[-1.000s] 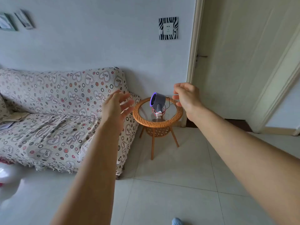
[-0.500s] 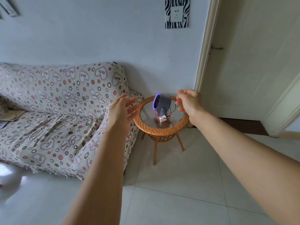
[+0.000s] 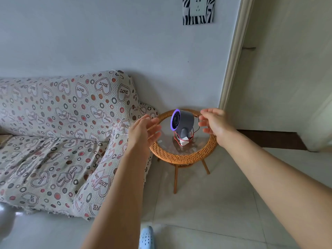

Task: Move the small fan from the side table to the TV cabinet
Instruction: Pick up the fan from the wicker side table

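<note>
Grey with a purple ring at its front, the small fan (image 3: pixel 181 123) stands upright on the glass top of the round wicker table (image 3: pixel 181 156), red wires trailing around its base. Both hands are spread wide and empty: the left hand (image 3: pixel 143 131) at the fan's 9 o'clock, the right hand (image 3: pixel 214 123) at its 3 o'clock, neither touching it.

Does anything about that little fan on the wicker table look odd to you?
Yes. The small fan on the side table has loose red wires tangled round its stand and a white block at its base, which looks improvised. Neither hand touches it yet.
</note>
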Motion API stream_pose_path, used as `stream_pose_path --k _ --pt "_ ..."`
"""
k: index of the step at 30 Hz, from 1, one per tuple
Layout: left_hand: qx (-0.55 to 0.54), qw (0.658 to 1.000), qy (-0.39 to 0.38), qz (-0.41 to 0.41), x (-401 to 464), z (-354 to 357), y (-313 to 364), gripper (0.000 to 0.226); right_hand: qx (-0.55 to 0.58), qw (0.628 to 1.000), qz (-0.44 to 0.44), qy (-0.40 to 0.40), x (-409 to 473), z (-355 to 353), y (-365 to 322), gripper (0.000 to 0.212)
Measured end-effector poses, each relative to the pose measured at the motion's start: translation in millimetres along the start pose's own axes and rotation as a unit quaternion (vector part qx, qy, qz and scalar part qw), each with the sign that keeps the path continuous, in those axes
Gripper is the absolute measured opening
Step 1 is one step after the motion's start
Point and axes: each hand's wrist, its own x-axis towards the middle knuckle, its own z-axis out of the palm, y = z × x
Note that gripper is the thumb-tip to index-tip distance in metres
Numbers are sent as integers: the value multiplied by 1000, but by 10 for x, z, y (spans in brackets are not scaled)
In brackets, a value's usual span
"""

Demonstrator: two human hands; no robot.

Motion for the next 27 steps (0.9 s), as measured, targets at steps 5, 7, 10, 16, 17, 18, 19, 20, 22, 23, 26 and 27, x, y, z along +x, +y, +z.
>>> stream_pose_path --k 5,7,10,16,17,18,19,20,22,23,26,27 --pt "33 998 -36 -39 812 -75 47 30 -21 998 39 42 433 370 124 10" --pt "53 996 -53 -57 1182 -120 73 30 -32 996 63 59 602 548 176 14" --pt "78 989 -79 -95 1738 -201 75 31 -32 990 98 92 837 824 258 15" --pt "116 975 -112 -150 2457 -330 -86 30 -38 977 158 136 1074 1216 563 13" --pt "122 973 -116 -159 2560 -336 -135 29 -42 974 170 144 1110 1259 645 13" --pt "127 971 -117 -166 2625 -343 -182 29 -47 971 183 150 1122 1287 717 14" --pt "134 968 -118 -176 2717 -342 -249 28 -50 967 195 155 1162 1317 803 15" --pt "141 965 -120 -184 2777 -347 -310 28 -50 965 205 157 1184 1337 875 16" --pt "151 960 -123 -200 2888 -345 -445 28 -47 961 223 156 1249 1369 1042 19" --pt "155 959 -123 -204 2927 -345 -502 28 -46 960 230 153 1278 1383 1104 20" --pt "162 955 -124 -214 3058 -345 -717 27 -46 958 239 150 1414 1425 1284 18" --pt "168 953 -129 -217 3097 -345 -787 27 -47 957 243 151 1459 1440 1345 15"
